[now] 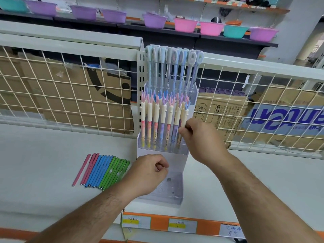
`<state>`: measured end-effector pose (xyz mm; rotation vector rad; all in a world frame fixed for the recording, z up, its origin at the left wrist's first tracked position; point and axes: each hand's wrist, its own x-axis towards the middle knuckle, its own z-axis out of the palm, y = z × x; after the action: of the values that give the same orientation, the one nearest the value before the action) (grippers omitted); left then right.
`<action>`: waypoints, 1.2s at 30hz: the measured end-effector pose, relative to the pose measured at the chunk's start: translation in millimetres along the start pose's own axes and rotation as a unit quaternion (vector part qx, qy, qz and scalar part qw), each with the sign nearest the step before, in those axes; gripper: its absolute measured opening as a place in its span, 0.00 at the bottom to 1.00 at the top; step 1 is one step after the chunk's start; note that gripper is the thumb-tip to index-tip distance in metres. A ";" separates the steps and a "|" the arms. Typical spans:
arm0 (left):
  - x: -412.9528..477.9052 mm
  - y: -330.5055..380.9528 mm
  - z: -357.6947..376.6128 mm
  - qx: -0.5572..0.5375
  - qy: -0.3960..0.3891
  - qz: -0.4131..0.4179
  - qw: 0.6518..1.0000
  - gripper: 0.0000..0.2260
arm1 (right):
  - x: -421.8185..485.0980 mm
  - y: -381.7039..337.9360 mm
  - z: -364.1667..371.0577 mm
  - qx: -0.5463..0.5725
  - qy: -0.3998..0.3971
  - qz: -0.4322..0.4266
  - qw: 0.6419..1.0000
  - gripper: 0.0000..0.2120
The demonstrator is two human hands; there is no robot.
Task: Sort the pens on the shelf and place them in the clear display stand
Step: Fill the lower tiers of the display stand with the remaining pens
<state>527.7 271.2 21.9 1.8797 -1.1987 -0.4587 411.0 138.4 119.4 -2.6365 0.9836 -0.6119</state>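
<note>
The right hand (198, 135) is closed in a pinch on a cream-capped pen (184, 116) at the right end of the clear display stand's (177, 160) middle row, the pen's lower barrel hidden by that hand. The left hand (149, 171) is held curled, with nothing seen in it, before the stand's lower tier. Pink, blue and green pens (105, 171) are laid side by side on the shelf (43, 163) left of the stand, with a wire grid (70, 88) behind.

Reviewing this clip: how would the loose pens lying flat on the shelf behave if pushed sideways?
The loose pens look slim and smooth, so they would probably roll or slide easily on the flat shelf. Lying packed side by side, they would likely shift as a group. They appear rigid and light.
</note>
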 end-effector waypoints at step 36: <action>-30.8 -31.1 -27.8 0.103 0.066 -0.015 0.992 0.06 | -58.0 -15.2 78.7 -0.008 -0.135 -0.057 0.989 0.16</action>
<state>549.4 316.6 9.1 2.0714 -1.1671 -0.2283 417.0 195.8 39.0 -2.7107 0.7658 -0.2601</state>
